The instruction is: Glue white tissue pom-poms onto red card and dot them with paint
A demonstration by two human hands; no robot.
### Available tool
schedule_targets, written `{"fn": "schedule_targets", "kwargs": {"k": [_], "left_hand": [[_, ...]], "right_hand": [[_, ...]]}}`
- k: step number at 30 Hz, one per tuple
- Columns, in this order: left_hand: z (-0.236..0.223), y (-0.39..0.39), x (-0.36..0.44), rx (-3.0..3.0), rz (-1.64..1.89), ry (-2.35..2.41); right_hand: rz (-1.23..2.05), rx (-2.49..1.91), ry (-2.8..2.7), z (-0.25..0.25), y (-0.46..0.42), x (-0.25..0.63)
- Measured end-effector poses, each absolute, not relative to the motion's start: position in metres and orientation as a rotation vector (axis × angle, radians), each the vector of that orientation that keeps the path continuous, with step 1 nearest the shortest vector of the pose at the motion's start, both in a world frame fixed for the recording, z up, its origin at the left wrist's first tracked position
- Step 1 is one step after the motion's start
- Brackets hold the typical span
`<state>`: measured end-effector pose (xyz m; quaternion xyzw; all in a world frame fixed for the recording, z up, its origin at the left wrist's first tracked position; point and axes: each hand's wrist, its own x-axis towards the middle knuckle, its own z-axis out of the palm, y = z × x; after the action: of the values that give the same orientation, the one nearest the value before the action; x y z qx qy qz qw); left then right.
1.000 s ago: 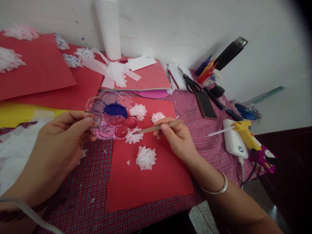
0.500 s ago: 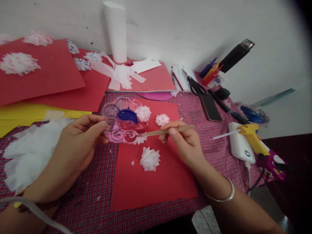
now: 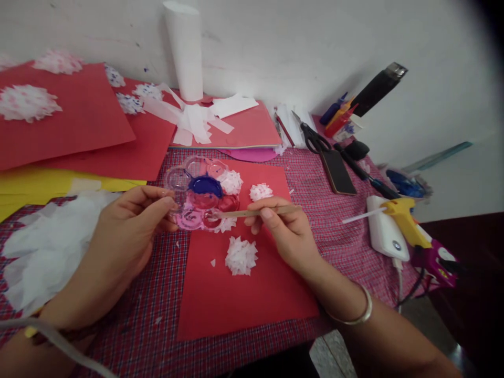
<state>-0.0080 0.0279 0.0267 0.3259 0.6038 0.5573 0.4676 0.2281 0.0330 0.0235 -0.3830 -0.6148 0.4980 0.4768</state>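
My left hand [image 3: 136, 220] pinches the near left edge of a clear flower-shaped paint palette [image 3: 205, 186], holding it above a red paper sheet [image 3: 252, 302]. Blue, red and pink paint lies in several of its wells. Between the thumb and fingers of my right hand [image 3: 285, 228] is a thin paintbrush [image 3: 238, 213], its tip in the palette's near right well. A ruffled white paper flower [image 3: 241, 255] sits on the sheet below the brush. Beyond my right fingers rests a pink-dotted paper flower [image 3: 260, 191]. Others are partly hidden behind the palette.
A yellow glue gun [image 3: 405, 218] lies on a white box [image 3: 380, 231] at right, near a phone [image 3: 337, 170] and scissors [image 3: 311, 137]. Paint bottles [image 3: 340, 118] and a paper roll [image 3: 185, 52] stand by the wall. White tissue [image 3: 51, 241] lies at left.
My right hand has shifted left with the paintbrush, pushing its tip a little further into the palette's well. My left hand and the palette have barely moved.
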Motion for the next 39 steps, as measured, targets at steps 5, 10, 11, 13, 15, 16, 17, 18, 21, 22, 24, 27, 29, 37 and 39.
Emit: {"fn": "schedule_targets", "kwargs": {"k": [5,10,11,13,15,16,17,18,21,22,24,27,29,37,39], "left_hand": [[0.029,0.031,-0.023,0.787,1.397,1.532],[0.027,0.035,-0.032,0.746,1.531,1.471],[0.027,0.035,-0.032,0.741,1.537,1.474],[0.027,0.035,-0.032,0.744,1.537,1.478],[0.028,0.035,-0.030,0.738,1.529,1.473],[0.028,0.035,-0.029,0.737,1.526,1.470],[0.028,0.035,-0.029,0.740,1.524,1.467],[0.028,0.035,-0.028,0.745,1.522,1.464],[0.028,0.034,-0.027,0.756,1.520,1.460],[0.027,0.034,-0.027,0.759,1.516,1.459],[0.026,0.034,-0.028,0.770,1.514,1.458],[0.023,0.034,-0.029,0.801,1.523,1.451],[0.022,0.034,-0.030,0.814,1.527,1.447],[0.023,0.034,-0.028,0.824,1.502,1.464],[0.022,0.034,-0.029,0.832,1.496,1.468]], "right_hand": [[1.164,-0.942,-1.326,0.023,0.040,0.241],[1.163,-0.985,-1.370,0.021,0.047,0.246],[1.165,-0.986,-1.388,0.021,0.048,0.246],[1.162,-0.989,-1.422,0.021,0.047,0.244],[1.145,-1.001,-1.451,0.021,0.047,0.243],[1.137,-1.010,-1.464,0.021,0.046,0.242],[1.133,-1.018,-1.472,0.021,0.047,0.242],[1.136,-1.024,-1.478,0.020,0.047,0.242],[1.153,-1.036,-1.489,0.018,0.048,0.242],[1.153,-1.035,-1.491,0.018,0.048,0.243],[1.148,-1.022,-1.487,0.017,0.048,0.243],[1.153,-0.978,-1.468,0.018,0.047,0.241],[1.174,-0.971,-1.495,0.019,0.046,0.239],[1.159,-0.982,-1.502,0.020,0.044,0.238],[1.193,-0.962,-1.489,0.019,0.044,0.238]]}}
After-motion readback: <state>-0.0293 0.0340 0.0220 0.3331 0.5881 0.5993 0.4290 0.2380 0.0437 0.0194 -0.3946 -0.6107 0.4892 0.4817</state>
